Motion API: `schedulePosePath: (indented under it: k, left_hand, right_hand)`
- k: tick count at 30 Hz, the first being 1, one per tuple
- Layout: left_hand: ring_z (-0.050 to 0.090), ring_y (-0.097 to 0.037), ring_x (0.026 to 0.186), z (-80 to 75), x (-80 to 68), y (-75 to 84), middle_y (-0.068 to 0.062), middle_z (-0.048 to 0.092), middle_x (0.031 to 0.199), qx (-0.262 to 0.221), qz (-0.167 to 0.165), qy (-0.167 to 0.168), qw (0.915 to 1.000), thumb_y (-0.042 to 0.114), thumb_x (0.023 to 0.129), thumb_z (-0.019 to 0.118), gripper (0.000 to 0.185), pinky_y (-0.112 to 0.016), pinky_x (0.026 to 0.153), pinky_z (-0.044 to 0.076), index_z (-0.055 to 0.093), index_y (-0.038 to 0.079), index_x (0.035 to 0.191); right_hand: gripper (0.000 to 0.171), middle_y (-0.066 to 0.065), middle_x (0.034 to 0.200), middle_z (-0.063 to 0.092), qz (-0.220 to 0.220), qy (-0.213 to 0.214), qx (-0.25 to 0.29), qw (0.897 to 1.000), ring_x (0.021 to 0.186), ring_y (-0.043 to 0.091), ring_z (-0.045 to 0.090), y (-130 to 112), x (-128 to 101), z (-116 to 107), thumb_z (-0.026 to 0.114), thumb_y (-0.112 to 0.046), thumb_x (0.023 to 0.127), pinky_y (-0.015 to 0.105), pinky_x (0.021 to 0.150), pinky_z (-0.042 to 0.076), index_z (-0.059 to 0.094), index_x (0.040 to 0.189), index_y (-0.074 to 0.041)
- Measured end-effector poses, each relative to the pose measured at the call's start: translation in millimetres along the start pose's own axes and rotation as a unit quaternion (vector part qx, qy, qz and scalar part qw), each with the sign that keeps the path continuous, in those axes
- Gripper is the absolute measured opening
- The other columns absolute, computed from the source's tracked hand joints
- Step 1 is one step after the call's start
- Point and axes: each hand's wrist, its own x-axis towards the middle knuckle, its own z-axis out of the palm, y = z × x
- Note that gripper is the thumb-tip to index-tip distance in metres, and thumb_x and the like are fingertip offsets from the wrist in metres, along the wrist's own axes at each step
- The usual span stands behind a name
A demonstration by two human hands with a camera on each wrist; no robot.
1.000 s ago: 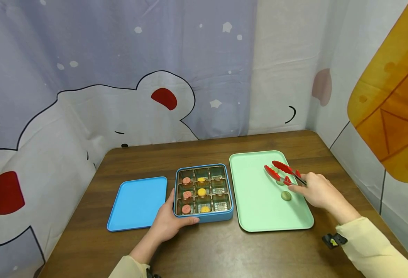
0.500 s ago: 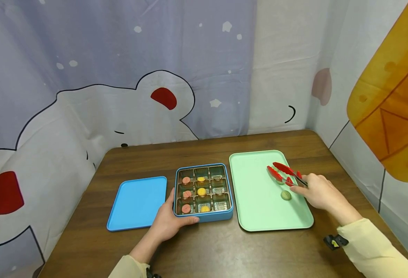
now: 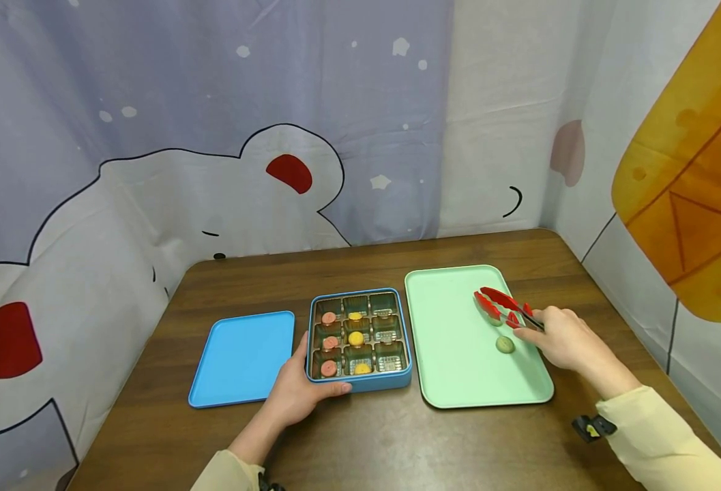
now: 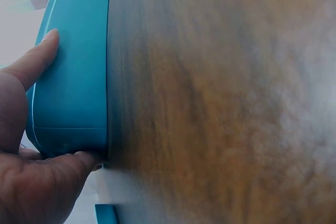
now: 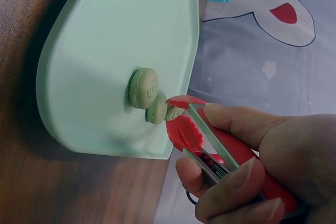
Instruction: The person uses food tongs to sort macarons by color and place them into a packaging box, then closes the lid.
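Far left on the brown wood-grain table [image 3: 415, 443]: flat square blue lid [image 3: 242, 359] with a low raised rim, well apart from the tray. Next, left hand [image 3: 297, 394] grips the near-left corner of a square blue box [image 3: 375, 384], thumb along the front wall, fingers round the left side; box sits flat. Inside, a brownish clear-plastic insert [image 3: 389, 358], 3x3 compartments: left column has three round pink pieces [image 3: 331, 343], one per compartment; middle column three round yellow pieces [image 3: 356, 339], same layout. Just right of the box, a pale green rectangular tray [image 3: 458, 368] with rounded corners. Three pale green macaron-shaped pieces [image 5: 143, 88] in a row toward its right edge. Red-tipped metal tongs [image 5: 185, 134] are over the row, tips partly spread about the farthest piece; can't tell if they touch it. Right hand [image 3: 563, 335] holds the tongs between thumb and curled fingers. Sleeve on that arm is pale yellow [image 3: 661, 436]. Printed fabric [image 3: 391, 136] hangs behind the table.
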Motion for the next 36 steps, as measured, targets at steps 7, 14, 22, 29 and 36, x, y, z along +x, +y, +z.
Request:
schedulePosePath:
  k: [7, 14, 22, 29, 36]
  left_hand:
    - [0.07, -0.016, 0.109, 0.1, 1.1, 1.3, 0.007, 0.07, 0.128, -0.014, 0.008, -0.006, 0.9999, 0.035, 0.069, 0.103, 0.118, -0.049, 0.098, 0.05, 0.035, 0.027, 0.164]
    - [0.071, -0.017, 0.109, -0.1, 0.9, 1.2, 0.007, 0.071, 0.127, -0.022, 0.008, -0.011, 0.9997, 0.033, 0.069, 0.103, 0.115, -0.05, 0.099, 0.05, 0.036, 0.025, 0.163]
    - [0.069, -0.017, 0.112, 0.5, 1.2, -0.9, 0.007, 0.07, 0.13, -0.008, 0.005, -0.005, 0.9999, 0.039, 0.069, 0.103, 0.118, -0.051, 0.099, 0.05, 0.035, 0.025, 0.165]
    - [0.068, -0.02, 0.115, -0.5, 0.5, -2.4, 0.004, 0.068, 0.133, 0.004, -0.001, -0.002, 1.0, 0.042, 0.07, 0.102, 0.131, -0.052, 0.098, 0.051, 0.021, 0.02, 0.171]
    - [0.068, -0.02, 0.115, -0.3, 0.0, -2.4, 0.003, 0.068, 0.135, -0.001, -0.002, -0.003, 1.0, 0.041, 0.07, 0.102, 0.133, -0.052, 0.1, 0.051, 0.018, 0.019, 0.171]
  right_hand:
    - [0.034, -0.001, 0.068, 0.039, -0.004, 0.008, 0.001, 1.0, 0.065, 0.022, 0.045, 0.0, -1.5, -2.0, 0.073, -0.031, 0.1, 0.035, 0.056, 0.032, 0.073, 0.109, 0.002]
    - [0.052, -0.001, 0.069, 0.043, -0.006, 0.009, 0.012, 1.0, 0.061, 0.02, 0.04, -6.4, -1.9, -8.4, 0.074, -0.034, 0.1, 0.035, 0.055, 0.033, 0.069, 0.128, 0.01]
    - [0.063, 0.014, 0.091, 0.066, -0.021, 0.015, 0.014, 1.0, 0.067, 0.023, 0.047, -21.0, -1.8, -20.3, 0.074, -0.036, 0.101, 0.035, 0.056, 0.036, 0.062, 0.139, 0.013]
    - [0.054, 0.015, 0.093, 0.07, -0.062, 0.037, 0.005, 0.997, 0.073, 0.025, 0.056, -39.5, -1.4, -28.1, 0.074, -0.036, 0.101, 0.039, 0.062, 0.042, 0.069, 0.131, 0.009]
    - [0.027, 0.001, 0.07, 0.049, -0.078, 0.047, 0.025, 0.995, 0.061, 0.018, 0.044, -64.0, -1.5, -33.1, 0.075, -0.03, 0.101, 0.032, 0.054, 0.037, 0.074, 0.11, -0.005]
